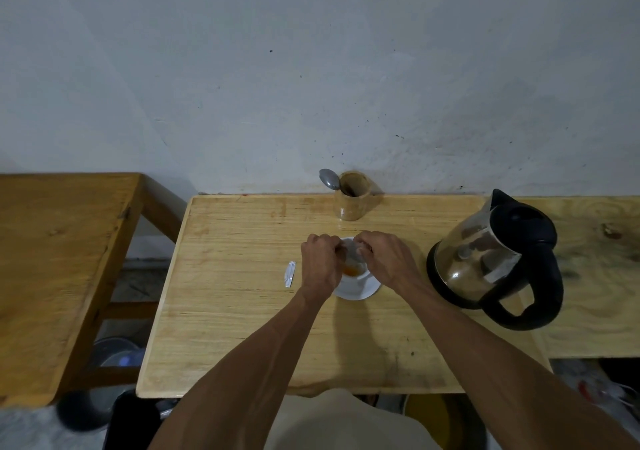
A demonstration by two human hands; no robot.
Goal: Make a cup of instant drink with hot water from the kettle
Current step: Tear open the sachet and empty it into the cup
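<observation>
A white cup (pixel 358 271) stands on a white saucer (pixel 360 292) in the middle of the wooden table (pixel 242 311). Orange powder lies in the cup's bottom. My left hand (pixel 320 264) and my right hand (pixel 388 259) meet just above the cup, both pinching a small silvery sachet (pixel 353 254) that is tipped over the opening. A torn sachet strip (pixel 290 274) lies on the table left of my left hand. The steel kettle (pixel 491 259) with black handle stands on its base to the right of the cup.
A wooden holder (pixel 351 195) with a metal spoon (pixel 329 179) stands at the table's back edge against the wall. A second wooden table (pixel 52 259) is at the left, another surface (pixel 595 276) at the right. Dark containers sit on the floor below.
</observation>
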